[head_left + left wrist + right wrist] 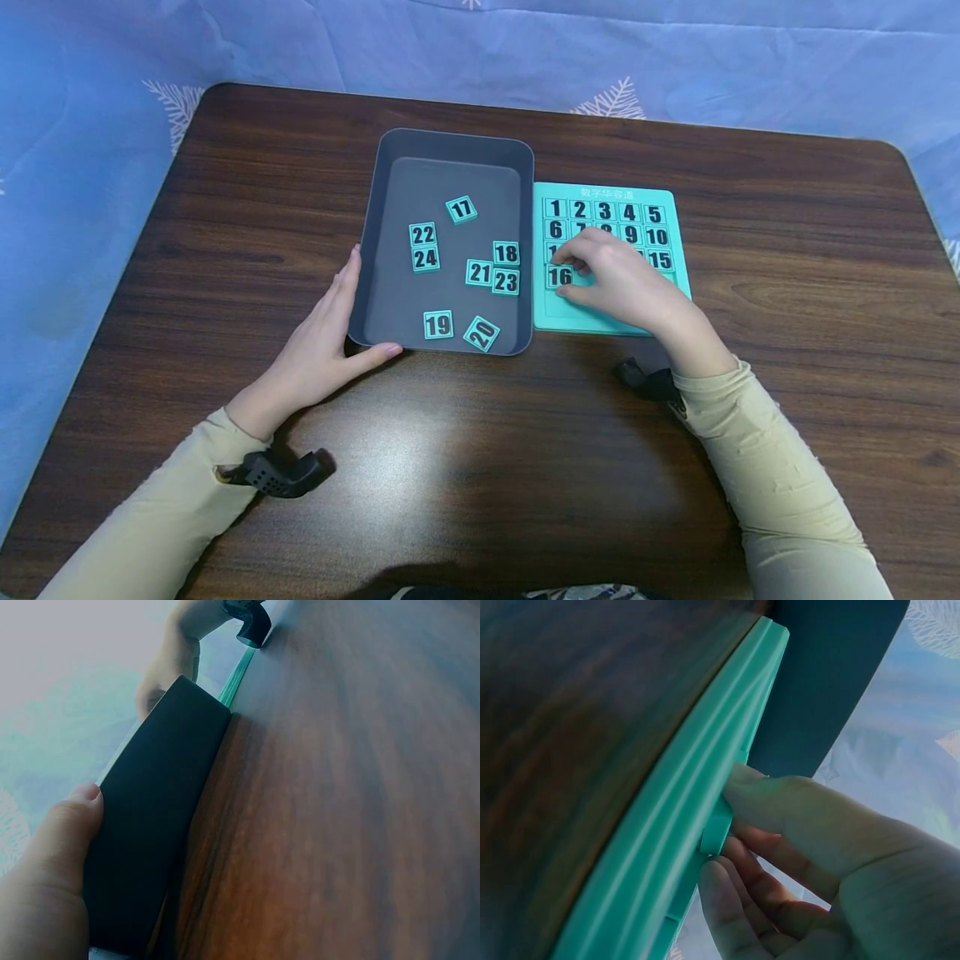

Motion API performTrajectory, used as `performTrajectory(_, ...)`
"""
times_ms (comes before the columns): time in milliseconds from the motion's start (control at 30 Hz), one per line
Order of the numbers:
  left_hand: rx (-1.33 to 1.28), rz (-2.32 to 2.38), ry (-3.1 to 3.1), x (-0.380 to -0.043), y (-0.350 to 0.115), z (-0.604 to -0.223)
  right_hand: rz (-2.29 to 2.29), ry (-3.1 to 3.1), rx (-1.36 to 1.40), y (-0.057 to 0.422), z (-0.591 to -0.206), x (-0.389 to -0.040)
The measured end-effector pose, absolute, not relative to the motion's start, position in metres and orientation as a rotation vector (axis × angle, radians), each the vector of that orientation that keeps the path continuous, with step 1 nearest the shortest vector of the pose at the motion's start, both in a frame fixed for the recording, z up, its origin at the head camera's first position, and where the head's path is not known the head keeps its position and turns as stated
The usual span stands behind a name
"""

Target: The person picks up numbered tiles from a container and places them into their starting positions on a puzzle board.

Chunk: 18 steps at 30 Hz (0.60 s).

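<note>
Thumb and index finger of my right hand (pixel 618 279) pinch the number 16 tile (pixel 558 277) at the left of the fourth row on the turquoise number board (pixel 558 317). In the right wrist view, a raised tile (pixel 717 827) shows between the fingertips. Tiles 1 to 5 make up the top row; the hand covers part of the rows below. My left hand (pixel 315 342) rests against the near left corner of the dark grey tray (pixel 456 143), fingers straight along its left wall. In the left wrist view, the thumb (pixel 64 832) touches the tray's front wall.
Several loose tiles lie in the tray, such as the 17 tile (pixel 461 209), 22 tile (pixel 422 234) and 20 tile (pixel 482 334). Tray and board stand side by side on a brown wooden table (pixel 795 250). A blue snowflake cloth (pixel 525 58) hangs behind.
</note>
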<state>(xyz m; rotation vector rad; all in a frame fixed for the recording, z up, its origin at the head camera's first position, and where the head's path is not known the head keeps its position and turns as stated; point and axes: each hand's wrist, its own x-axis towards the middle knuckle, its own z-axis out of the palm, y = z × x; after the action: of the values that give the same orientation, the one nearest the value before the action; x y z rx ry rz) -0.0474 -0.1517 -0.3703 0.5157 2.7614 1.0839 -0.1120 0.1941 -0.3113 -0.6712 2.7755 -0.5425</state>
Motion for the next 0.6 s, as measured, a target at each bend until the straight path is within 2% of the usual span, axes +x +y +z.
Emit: performTrajectory(600, 0.521, 1.093, 2.762, -0.0477, -0.1521, -0.3707, -0.562, 2.79, -0.658, 0.1939, -0.3095, -0.1118)
